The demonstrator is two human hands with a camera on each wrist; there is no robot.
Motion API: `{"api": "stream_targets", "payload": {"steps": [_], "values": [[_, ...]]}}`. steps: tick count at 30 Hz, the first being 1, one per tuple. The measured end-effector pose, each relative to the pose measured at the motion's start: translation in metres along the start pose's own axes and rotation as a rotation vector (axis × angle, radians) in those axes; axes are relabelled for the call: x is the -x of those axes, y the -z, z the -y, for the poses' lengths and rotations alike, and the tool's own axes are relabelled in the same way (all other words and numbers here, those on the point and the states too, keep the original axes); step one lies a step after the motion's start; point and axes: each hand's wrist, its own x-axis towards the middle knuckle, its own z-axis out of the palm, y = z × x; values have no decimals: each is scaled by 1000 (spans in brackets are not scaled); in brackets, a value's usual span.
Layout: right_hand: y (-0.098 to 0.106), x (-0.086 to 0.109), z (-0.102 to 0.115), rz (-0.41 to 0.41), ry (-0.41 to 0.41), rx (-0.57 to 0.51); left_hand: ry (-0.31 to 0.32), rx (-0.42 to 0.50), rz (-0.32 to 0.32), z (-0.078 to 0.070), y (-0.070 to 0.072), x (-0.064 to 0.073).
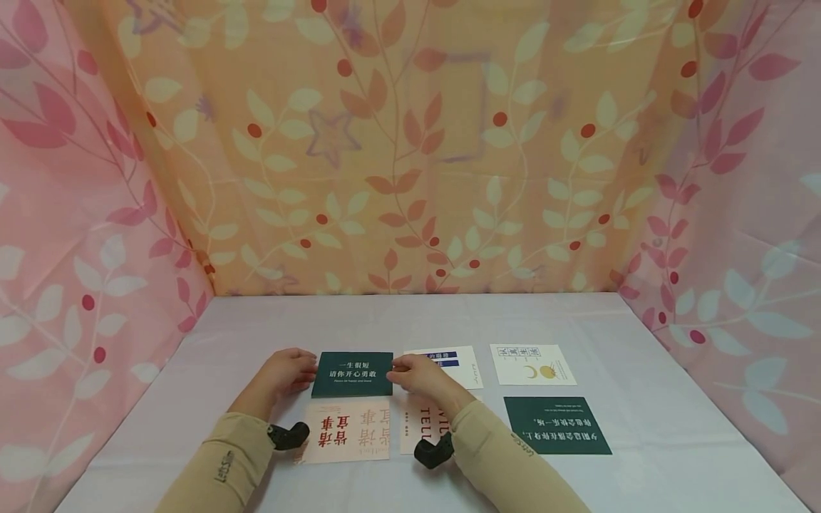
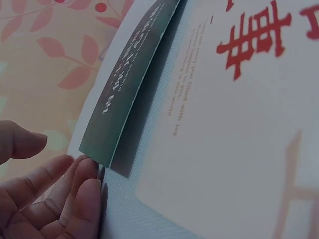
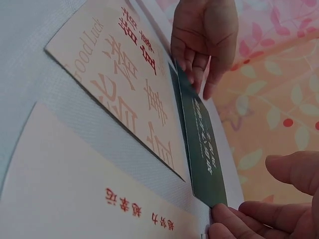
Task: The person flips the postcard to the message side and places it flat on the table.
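A dark green card [image 1: 352,374] with white lettering lies flat between my two hands, just behind a cream card [image 1: 346,431] with red characters. The fingertips of my left hand [image 1: 288,374] touch its left edge, and in the left wrist view the thumb stands apart from them. At the opposite edge are the fingertips of my right hand [image 1: 426,377], with the thumb raised away from the card in the right wrist view. A strip of shadow shows along the green card's near edge. My right hand and forearm partly cover two neighbouring cards.
Right of the green card, a white card with blue bands [image 1: 458,365] lies behind a cream card with red letters [image 1: 417,431]. Further right are a white card with a yellow drawing [image 1: 534,365] and another green card [image 1: 556,425]. Patterned cloth [image 1: 410,178] encloses the white table [image 1: 256,320].
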Motion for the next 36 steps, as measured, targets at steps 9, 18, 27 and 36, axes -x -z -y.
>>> {"api": "stream_targets", "payload": {"steps": [9, 18, 27, 36], "values": [[-2, -1, -3, 1, -1, 5, -52, -97, -5, 5, -3, -2], [-2, -3, -4, -18, 11, 9, -50, -91, -15, 9, -6, -6], [1, -4, -2, -28, 13, 13, -19, -63, -30, 8, -6, -7], [3, -3, 2, -31, -4, 9, -23, 2, -7, 2, -4, -1]]}}
